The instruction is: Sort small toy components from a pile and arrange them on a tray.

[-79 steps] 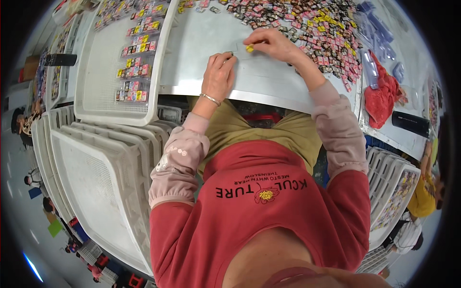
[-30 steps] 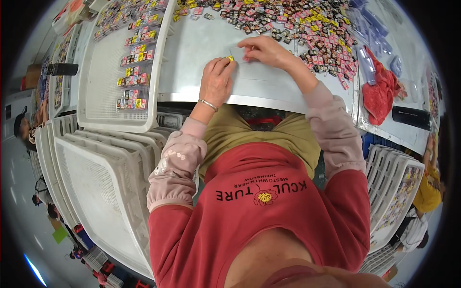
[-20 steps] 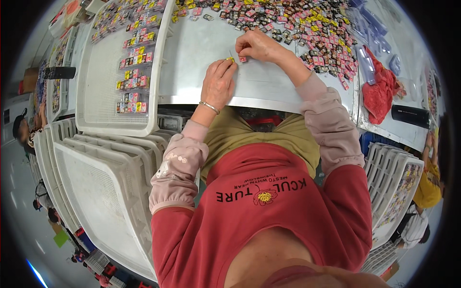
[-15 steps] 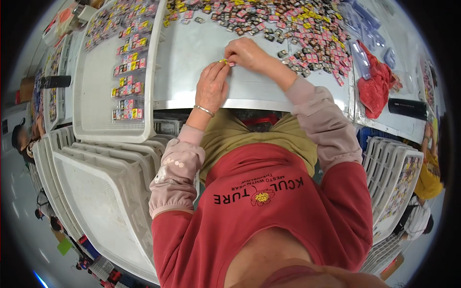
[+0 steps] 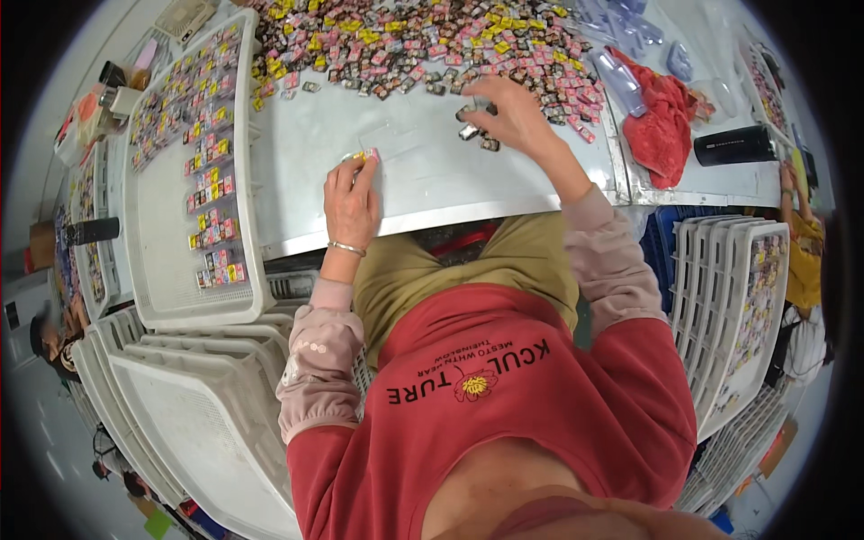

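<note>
My left hand [image 5: 352, 205] rests on the metal table, its fingertips closed on a small pink-and-yellow block [image 5: 369, 155]. A thin transparent plastic piece [image 5: 385, 137] appears to lie just beyond the fingertips. My right hand [image 5: 511, 115] hovers at the near edge of a heap of small pink, yellow and black blocks [image 5: 387, 54]. Its thumb and forefinger are spread apart, close to a few dark blocks [image 5: 468, 131]; the other fingers are partly hidden.
On the left, a white plastic tray [image 5: 148, 261] bears rows of block sets in clear packs [image 5: 216, 229]. Stacked white trays stand lower left [image 5: 180, 396] and right [image 5: 711, 270]. A red cloth [image 5: 657, 135], clear plastic pieces [image 5: 621, 83] and a black cylinder [image 5: 735, 146] lie at the right.
My hands have parted: the right has moved away to the right, over the blocks, and its fingers have spread. The left stays at the small block. The whole view has shifted.
</note>
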Demonstrator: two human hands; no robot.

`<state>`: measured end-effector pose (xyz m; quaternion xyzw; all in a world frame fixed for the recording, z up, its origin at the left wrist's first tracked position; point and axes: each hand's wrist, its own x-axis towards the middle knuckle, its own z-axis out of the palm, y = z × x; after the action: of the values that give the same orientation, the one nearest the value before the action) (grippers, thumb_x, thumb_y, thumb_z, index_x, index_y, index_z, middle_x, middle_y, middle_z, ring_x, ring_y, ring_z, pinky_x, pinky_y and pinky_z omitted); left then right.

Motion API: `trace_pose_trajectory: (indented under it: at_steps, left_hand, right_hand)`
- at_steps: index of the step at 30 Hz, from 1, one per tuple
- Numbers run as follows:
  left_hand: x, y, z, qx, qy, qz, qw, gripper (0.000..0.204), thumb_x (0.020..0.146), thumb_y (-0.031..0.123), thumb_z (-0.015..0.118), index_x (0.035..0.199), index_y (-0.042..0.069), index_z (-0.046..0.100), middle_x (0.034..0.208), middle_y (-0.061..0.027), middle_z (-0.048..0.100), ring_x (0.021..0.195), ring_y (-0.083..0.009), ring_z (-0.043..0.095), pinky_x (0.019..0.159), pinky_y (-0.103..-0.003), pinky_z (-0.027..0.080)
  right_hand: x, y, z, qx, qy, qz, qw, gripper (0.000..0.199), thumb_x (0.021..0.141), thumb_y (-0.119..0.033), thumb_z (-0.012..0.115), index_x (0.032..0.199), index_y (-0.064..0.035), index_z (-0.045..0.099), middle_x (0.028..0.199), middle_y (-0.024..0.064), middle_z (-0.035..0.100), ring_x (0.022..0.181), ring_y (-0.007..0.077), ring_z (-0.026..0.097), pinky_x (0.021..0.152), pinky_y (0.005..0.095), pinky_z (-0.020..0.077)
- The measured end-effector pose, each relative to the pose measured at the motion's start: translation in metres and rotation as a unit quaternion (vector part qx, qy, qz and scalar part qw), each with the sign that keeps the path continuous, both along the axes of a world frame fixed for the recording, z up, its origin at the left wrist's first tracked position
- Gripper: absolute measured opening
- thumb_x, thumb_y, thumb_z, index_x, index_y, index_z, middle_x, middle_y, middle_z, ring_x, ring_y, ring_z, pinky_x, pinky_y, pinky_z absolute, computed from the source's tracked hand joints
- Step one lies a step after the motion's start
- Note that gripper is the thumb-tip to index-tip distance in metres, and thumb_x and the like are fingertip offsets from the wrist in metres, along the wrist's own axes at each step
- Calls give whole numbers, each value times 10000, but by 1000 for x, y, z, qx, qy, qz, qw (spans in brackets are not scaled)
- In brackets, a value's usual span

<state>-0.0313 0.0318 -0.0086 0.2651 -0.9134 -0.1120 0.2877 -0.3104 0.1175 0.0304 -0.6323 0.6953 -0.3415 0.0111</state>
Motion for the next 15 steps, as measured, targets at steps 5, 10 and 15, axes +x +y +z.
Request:
trace_pose_trajectory:
  at_steps: [5, 10, 15]
  left_hand:
    - [-1, 1, 1, -11, 2, 8, 1000, 484, 693, -51, 536, 1163, 54, 588, 1086, -113, 561, 1026, -304, 513, 872, -391, 424]
    - [2, 3, 7, -17, 6, 16, 1000, 389, 733, -36, 551, 1100, 75, 618, 1060, -106, 579, 964, -300, 528, 851, -389, 428]
    - [3, 3, 11, -57, -17, 26, 998, 371, 728, -5, 568, 1084, 86, 620, 1055, -89, 580, 958, -282, 523, 894, -399, 382]
  right_hand:
    - [-26, -2, -27, -26, 118, 14, 993, 178, 804, -135, 658, 936, -16, 664, 930, 98, 647, 844, 266, 625, 719, 354, 498]
    - [-69, -69, 0, -95, -182, -65, 977, 192, 841, -153, 632, 977, -28, 685, 878, 99, 692, 769, 184, 653, 667, 285, 501]
    - [-60, -167, -1, -80, -80, -1, 994, 198, 851, -142, 611, 1027, -77, 675, 995, 79, 683, 876, 231, 658, 762, 331, 512]
